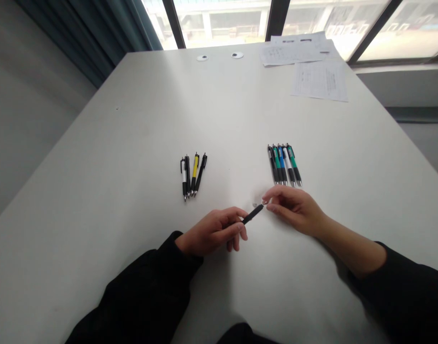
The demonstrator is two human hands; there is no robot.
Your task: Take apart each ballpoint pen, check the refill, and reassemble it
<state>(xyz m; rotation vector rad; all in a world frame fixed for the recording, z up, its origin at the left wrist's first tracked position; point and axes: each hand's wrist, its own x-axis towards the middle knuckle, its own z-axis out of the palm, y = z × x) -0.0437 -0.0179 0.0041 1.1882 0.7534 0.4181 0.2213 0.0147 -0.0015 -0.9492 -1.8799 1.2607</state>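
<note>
My left hand (219,229) is closed around a black pen (253,213) that slants up to the right. At the pen's far end, my right hand (293,208) pinches a small silvery tip piece (264,202) between thumb and fingers. Whether this piece is joined to the barrel cannot be made out. Just left of those fingertips a tiny shiny piece (255,205) lies on the white table (140,143). Beyond my right hand a row of pens (283,165) lies side by side, with black, green, blue and white barrels.
Beyond my left hand lies another group of pens (193,176), white, black and yellow. Printed papers (319,79) rest at the far right corner. Two white oval pieces (237,55) sit near the back edge by the window, with a dark curtain (97,38) at left.
</note>
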